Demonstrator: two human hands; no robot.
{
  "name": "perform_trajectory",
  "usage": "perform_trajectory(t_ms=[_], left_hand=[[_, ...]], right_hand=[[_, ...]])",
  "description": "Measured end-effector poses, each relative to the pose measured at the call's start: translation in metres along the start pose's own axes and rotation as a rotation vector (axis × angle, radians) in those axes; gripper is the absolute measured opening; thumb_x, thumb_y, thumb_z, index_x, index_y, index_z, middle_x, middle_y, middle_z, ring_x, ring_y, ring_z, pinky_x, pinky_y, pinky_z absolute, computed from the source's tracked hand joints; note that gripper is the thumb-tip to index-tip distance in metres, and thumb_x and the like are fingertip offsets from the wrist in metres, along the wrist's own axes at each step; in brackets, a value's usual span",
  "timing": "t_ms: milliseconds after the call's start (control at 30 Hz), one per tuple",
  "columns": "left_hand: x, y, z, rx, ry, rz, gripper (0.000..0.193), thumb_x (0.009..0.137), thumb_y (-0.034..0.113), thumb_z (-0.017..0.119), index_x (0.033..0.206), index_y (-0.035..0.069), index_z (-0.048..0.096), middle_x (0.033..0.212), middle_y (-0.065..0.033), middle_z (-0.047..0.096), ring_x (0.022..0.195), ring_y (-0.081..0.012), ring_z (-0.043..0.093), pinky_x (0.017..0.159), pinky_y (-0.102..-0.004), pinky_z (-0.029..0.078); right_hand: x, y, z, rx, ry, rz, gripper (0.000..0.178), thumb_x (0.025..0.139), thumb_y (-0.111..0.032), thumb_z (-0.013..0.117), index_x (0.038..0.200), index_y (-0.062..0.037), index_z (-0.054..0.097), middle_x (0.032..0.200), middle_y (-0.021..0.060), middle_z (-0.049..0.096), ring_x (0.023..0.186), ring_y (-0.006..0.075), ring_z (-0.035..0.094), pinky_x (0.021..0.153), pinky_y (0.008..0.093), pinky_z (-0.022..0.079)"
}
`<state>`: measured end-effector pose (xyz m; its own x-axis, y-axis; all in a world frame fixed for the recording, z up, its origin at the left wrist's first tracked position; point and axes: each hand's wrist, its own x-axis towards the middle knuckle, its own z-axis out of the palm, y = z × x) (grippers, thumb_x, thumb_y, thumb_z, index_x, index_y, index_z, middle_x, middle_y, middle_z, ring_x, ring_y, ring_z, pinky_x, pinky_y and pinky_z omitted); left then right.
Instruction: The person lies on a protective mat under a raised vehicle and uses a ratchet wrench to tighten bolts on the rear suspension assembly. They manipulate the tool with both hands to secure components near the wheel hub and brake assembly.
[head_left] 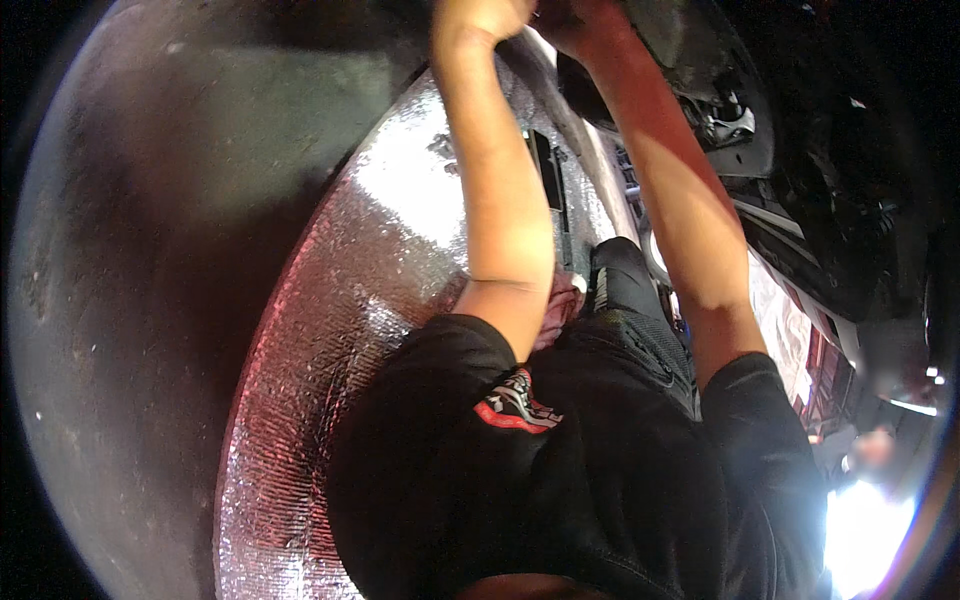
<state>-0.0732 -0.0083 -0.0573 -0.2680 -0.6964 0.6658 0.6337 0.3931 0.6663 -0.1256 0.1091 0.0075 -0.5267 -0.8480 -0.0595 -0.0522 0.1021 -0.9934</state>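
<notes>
Both my arms stretch up to the top edge of the head view. My left hand (485, 14) is bent at the wrist and cut off there, so its fingers do not show enough to read. My right hand (585, 22), in reddish shade, reaches up beside it, close to the dark parts of a vehicle's underside (735, 130). Whatever either hand touches or holds is hidden by the frame edge and darkness. Under my left arm lies a silvery, ribbed reflective mat (330, 340), with my body on it.
A flat black object, perhaps a phone (545, 170), lies on the mat by my left forearm. A reddish cloth (562, 308) is bunched near my elbow. Dark, stained floor (150, 250) spreads to the left. A bright light (868, 545) glares at lower right.
</notes>
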Motion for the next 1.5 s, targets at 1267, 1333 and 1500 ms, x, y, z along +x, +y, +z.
perform_trajectory(t_ms=[1267, 1333, 1500], left_hand=[[-0.133, 0.067, -0.199, 0.168, -0.014, -0.388, 0.033, 0.098, 0.034, 0.050, 0.112, 0.009, 0.066, 0.085, -0.0007, 0.059, 0.073, -0.0118, 0.050, 0.068, -0.0269, 0.041], [-0.146, 0.091, -0.193, 0.097, -0.102, -0.321, 0.032, 0.097, 0.034, 0.052, 0.111, 0.009, 0.066, 0.084, -0.0009, 0.060, 0.072, -0.0117, 0.051, 0.067, -0.0271, 0.042], [-0.174, 0.146, -0.149, -0.239, -0.389, -0.112, 0.031, 0.096, 0.034, 0.055, 0.106, 0.008, 0.067, 0.082, -0.0013, 0.061, 0.070, -0.0114, 0.052, 0.066, -0.0274, 0.043]], right_hand=[[-0.294, 0.124, -0.037, -0.491, 0.835, 0.608, 0.013, 0.083, -0.017, 0.072, 0.079, -0.0089, 0.062, 0.074, 0.0020, 0.061, 0.060, 0.0104, 0.054, 0.051, 0.0260, 0.044], [-0.300, 0.120, -0.037, -0.468, 0.841, 0.611, 0.015, 0.083, -0.016, 0.071, 0.081, -0.0100, 0.058, 0.076, 0.0022, 0.061, 0.066, 0.0108, 0.056, 0.056, 0.0286, 0.047], [-0.331, 0.100, -0.064, -0.696, 0.688, 0.567, 0.015, 0.085, -0.015, 0.068, 0.087, -0.0037, 0.059, 0.090, 0.0076, 0.067, 0.081, 0.0157, 0.063, 0.077, 0.0295, 0.047]])
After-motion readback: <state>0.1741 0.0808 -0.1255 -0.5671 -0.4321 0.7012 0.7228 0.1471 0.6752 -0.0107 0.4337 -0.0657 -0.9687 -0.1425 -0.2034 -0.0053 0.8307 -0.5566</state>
